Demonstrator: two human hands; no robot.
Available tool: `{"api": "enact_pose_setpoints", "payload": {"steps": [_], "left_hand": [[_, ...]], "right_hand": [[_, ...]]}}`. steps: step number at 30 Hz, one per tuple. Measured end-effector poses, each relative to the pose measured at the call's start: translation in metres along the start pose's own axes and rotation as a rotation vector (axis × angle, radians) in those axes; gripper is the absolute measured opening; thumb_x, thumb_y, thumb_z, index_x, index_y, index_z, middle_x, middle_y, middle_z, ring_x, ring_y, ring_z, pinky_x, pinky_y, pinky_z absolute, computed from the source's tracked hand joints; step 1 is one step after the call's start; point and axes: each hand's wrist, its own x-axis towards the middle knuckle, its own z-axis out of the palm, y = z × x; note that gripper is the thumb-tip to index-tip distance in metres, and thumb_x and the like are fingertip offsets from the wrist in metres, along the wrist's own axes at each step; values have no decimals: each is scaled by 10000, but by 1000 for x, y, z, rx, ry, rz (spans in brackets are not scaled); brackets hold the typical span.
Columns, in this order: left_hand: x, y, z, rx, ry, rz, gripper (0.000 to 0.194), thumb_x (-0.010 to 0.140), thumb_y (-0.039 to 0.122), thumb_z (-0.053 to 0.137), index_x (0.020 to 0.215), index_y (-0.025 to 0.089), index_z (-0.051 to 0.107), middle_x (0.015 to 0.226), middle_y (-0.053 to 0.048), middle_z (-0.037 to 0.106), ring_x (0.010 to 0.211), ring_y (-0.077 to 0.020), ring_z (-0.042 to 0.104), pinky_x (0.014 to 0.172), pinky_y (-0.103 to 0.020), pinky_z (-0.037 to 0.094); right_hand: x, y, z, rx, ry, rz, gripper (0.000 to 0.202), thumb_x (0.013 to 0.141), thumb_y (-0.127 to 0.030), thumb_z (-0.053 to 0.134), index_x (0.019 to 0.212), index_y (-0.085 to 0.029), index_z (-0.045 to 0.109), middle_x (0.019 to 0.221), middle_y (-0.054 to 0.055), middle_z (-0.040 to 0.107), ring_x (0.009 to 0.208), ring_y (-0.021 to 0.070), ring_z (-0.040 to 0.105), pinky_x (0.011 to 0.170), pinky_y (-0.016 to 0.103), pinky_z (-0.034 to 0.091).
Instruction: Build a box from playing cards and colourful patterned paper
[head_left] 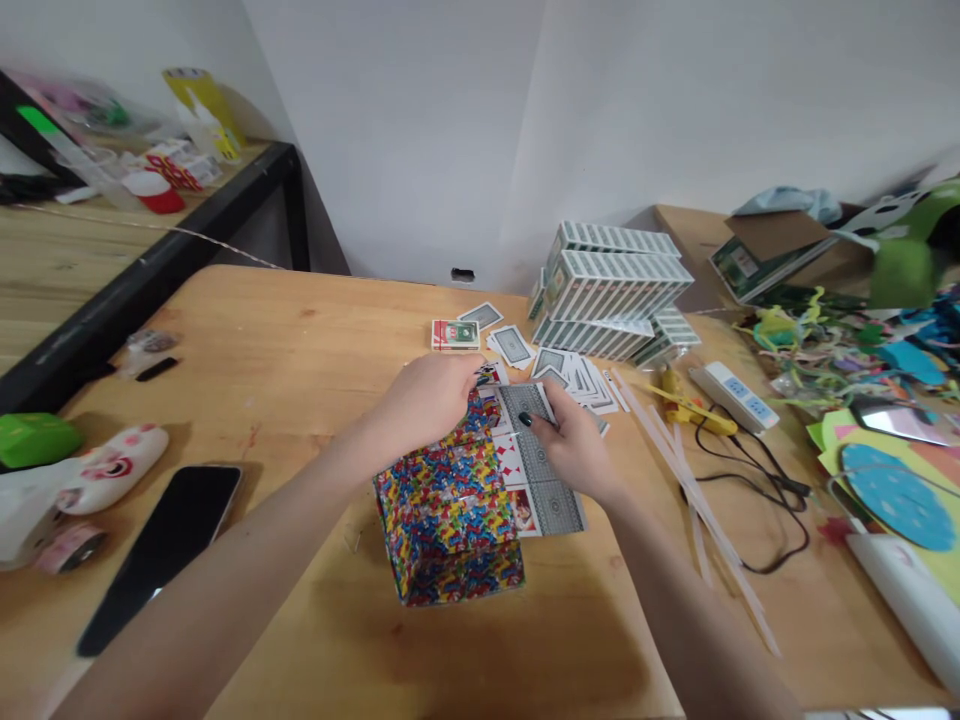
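A box point(450, 500) covered in a multicoloured pattern sits tilted on the wooden table in front of me. My left hand point(439, 400) is curled over its far end, fingers closed at the corner; its fingertips are partly hidden. Along the right side of the box runs a panel of playing cards point(551, 480), some showing grey backs, others showing faces with red diamonds and pictures. My right hand point(574, 440) grips this panel, thumb with dark nail on top and fingers behind. Beyond the hands lie loose cards point(581, 380) and a red-and-green card pack point(455, 335).
Striped card boxes point(615, 285) are stacked at the back. To the right are a yellow glue gun point(686, 405), clear glue sticks point(697, 490), a power strip point(733, 395) and craft scraps point(817, 345). A phone point(165, 550) and a white toy point(116, 465) lie left.
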Motion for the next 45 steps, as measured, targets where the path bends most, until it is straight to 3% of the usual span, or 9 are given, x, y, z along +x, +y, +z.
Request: {"api": "enact_pose_setpoints", "payload": {"steps": [8, 14, 18, 25, 31, 35, 39, 42, 45], "left_hand": [[-7, 4, 0, 96, -36, 39, 250, 791, 104, 376, 930, 197, 563, 875, -69, 664, 767, -222, 608, 578, -286, 356], [-8, 8, 9, 191, -57, 17, 241, 798, 99, 351, 914, 160, 553, 781, -95, 668, 697, -239, 633, 527, -289, 353], [-8, 12, 18, 248, -63, -17, 249, 803, 88, 340, 938, 123, 546, 728, -116, 655, 662, -249, 639, 521, -293, 382], [-6, 18, 25, 271, -170, -39, 273, 818, 61, 329, 956, 79, 563, 783, -151, 660, 735, -250, 653, 597, -302, 453], [-8, 2, 45, 56, -246, -3, 321, 784, 35, 363, 1034, 102, 554, 956, -144, 661, 886, -236, 638, 737, -318, 488], [-10, -13, 62, -263, -92, 29, 563, 743, -28, 351, 1282, 127, 407, 1252, -130, 519, 1139, -169, 507, 944, -293, 422], [-14, -19, 78, -485, 85, -69, 428, 770, -5, 364, 1101, 129, 600, 1066, -103, 599, 1000, -159, 572, 919, -311, 446], [-18, -18, 86, -642, 203, -232, 324, 794, 44, 418, 997, 146, 648, 969, -72, 668, 889, -152, 623, 839, -299, 491], [-21, -15, 88, -634, 245, -288, 246, 803, 87, 464, 907, 164, 673, 908, -45, 703, 836, -152, 645, 804, -286, 497]], "right_hand": [[17, -16, -8, -278, -76, -76, 321, 741, -107, 406, 999, -256, 527, 842, 25, 651, 802, 241, 589, 645, 291, 396], [24, -32, -6, -605, -204, -77, 234, 786, -126, 354, 933, -222, 510, 648, 29, 597, 592, 204, 546, 506, 251, 248], [27, -39, -4, -826, -285, -92, 238, 772, -105, 345, 939, -198, 488, 683, 42, 623, 548, 183, 528, 491, 261, 179], [27, -36, 8, -964, -368, -121, 248, 758, -135, 393, 983, -175, 492, 784, 76, 665, 648, 203, 591, 522, 268, 242], [26, -22, 22, -977, -429, -76, 294, 776, -152, 414, 1054, -183, 502, 875, 93, 679, 754, 234, 625, 571, 273, 330], [27, -10, 26, -921, -449, -28, 319, 818, -167, 394, 1119, -195, 495, 968, 96, 674, 831, 235, 626, 620, 273, 365], [30, -1, 28, -849, -422, -15, 295, 860, -182, 364, 1101, -219, 530, 985, 72, 675, 875, 224, 625, 629, 265, 367], [31, 2, 30, -831, -409, 21, 252, 874, -214, 372, 1011, -206, 584, 949, 71, 684, 872, 210, 623, 631, 255, 362], [31, 5, 34, -822, -380, 47, 247, 880, -232, 373, 957, -198, 605, 922, 78, 689, 861, 206, 624, 639, 257, 361]]}}
